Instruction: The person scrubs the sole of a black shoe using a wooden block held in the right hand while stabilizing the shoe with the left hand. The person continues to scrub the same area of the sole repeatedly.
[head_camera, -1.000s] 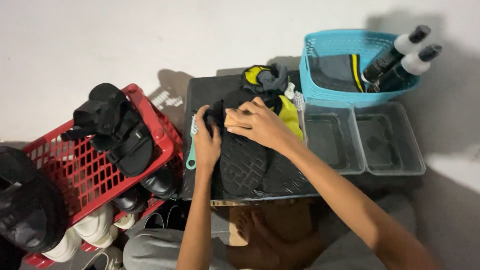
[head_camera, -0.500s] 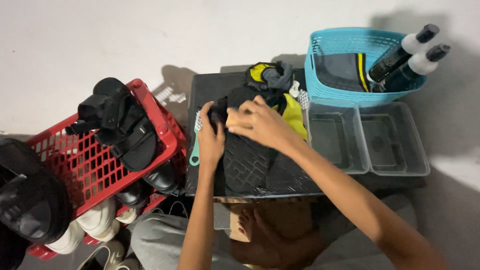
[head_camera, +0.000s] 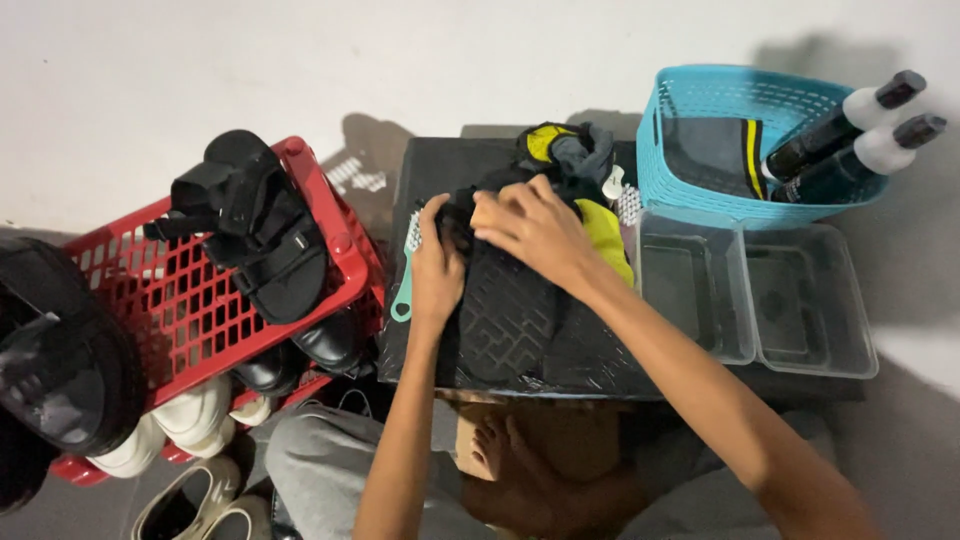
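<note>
A black shoe (head_camera: 510, 315) lies sole-up on a low black table (head_camera: 425, 170) in front of me. My left hand (head_camera: 437, 265) grips its left side near the toe end. My right hand (head_camera: 530, 228) is closed over the top of the shoe's far end, fingers curled on it. A teal brush (head_camera: 404, 290) lies on the table just left of my left hand. A yellow and grey cloth (head_camera: 572, 150) is bunched behind the shoe, and a yellow patch (head_camera: 607, 228) shows under my right wrist.
A red crate (head_camera: 170, 300) at left carries a black sandal (head_camera: 255, 225); black and white shoes lie around it. A blue basket (head_camera: 720, 130) with two spray bottles (head_camera: 850, 135) stands at back right. Two transparent tubs (head_camera: 760, 295) sit by the table. My crossed legs are below.
My hands stay on the shoe; the right hand has shifted slightly along its far end. The view has drifted a little.
</note>
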